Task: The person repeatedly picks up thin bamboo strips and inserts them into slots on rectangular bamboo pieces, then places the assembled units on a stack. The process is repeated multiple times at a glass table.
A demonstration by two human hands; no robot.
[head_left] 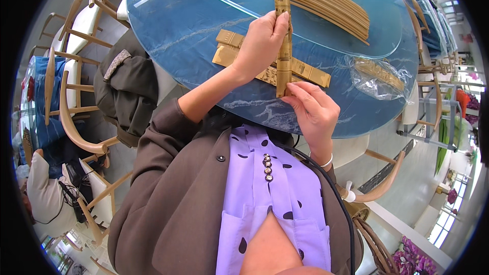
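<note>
A long, narrow gold paper sleeve with dark print [283,71], the kind chopsticks go in, stands lengthwise in front of me. My left hand [261,46] is closed around its middle, thumb on top. At the sleeve's near end, my right hand [313,107] pinches the lower corner between thumb and fingers. Whether anything is inside the sleeve is hidden. More gold sleeves [311,73] lie crossed and overlapping on the table beneath my hands. Beyond them, a row of light wooden chopsticks [331,7] lies side by side on the glass turntable [244,4].
The round table [178,33] has a blue marbled top. A clear plastic bag with gold sleeves in it [381,75] lies to the right. Wooden chairs [76,107] stand on the left, one with a dark garment [130,86] over it. Another chair [387,178] is close on my right.
</note>
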